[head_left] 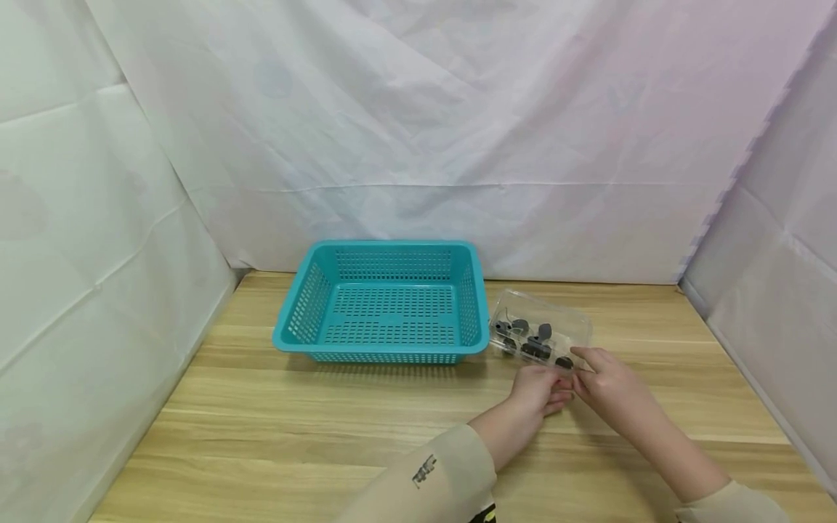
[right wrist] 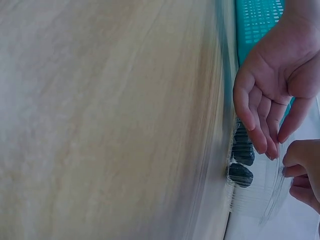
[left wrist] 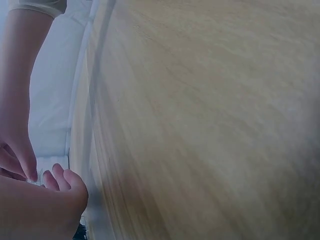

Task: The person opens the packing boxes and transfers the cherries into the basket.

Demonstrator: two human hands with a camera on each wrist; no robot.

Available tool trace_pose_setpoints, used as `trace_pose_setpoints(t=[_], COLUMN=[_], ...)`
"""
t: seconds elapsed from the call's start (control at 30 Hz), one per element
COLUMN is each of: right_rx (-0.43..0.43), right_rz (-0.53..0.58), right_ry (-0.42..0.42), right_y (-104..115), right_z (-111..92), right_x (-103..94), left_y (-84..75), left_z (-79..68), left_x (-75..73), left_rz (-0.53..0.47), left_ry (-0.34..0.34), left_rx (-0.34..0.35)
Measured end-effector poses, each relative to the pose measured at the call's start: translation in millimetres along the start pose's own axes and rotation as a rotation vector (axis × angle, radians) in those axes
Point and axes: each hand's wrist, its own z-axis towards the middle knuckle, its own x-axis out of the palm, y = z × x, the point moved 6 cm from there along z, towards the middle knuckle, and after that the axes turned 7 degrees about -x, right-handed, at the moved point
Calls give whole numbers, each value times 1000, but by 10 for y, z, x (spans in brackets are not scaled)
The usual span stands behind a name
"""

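Observation:
A clear plastic box [head_left: 572, 323] with several dark, rounded pieces [head_left: 536, 349] inside stands right of the turquoise basket. Some pieces seem to have thin stalks; their kind is unclear. At the box's near edge, my left hand [head_left: 532, 388] has thumb and fingertips close together on the rim, palm showing in the right wrist view. Beside it, my right hand [head_left: 611, 381] pinches the same edge near the right corner, thumb against the bent index finger [right wrist: 300, 152]. In the left wrist view both hands meet at the lower left and the box is mostly hidden.
The turquoise perforated basket [head_left: 386, 352] sits on the wooden table [head_left: 294, 443], its right side close to the box. White cloth [head_left: 418, 145] hangs behind the table and along both sides.

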Motion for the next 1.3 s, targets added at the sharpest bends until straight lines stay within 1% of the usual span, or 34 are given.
trace_pose_setpoints(t=[0.2, 0.37, 0.6, 0.8, 0.93, 1.13, 1.3], right_rx=[-21, -27, -35, -54, -66, -79, -111], right_rz=[-14, -14, -16, -44, -73, -125, -148], right_ry=[-23, -22, -24, 8, 23, 18, 3], right_y=[20, 25, 40, 57, 82, 109, 121], right_z=[15, 19, 16, 24, 41, 61, 52], right_x=[-4, -3, -4, 13, 16, 42, 58], left_y=[15, 12, -14, 11, 27, 39, 37], left_z=[-11, -25, -62, -38, -22, -9, -2], left_x=[10, 16, 9, 42, 80, 117, 122], left_rz=[-8, -19, -32, -47, -73, -113, -129], left_ry=[-39, -57, -41, -43, -42, -42, -39], left_rx=[33, 47, 66, 63, 61, 67, 86])
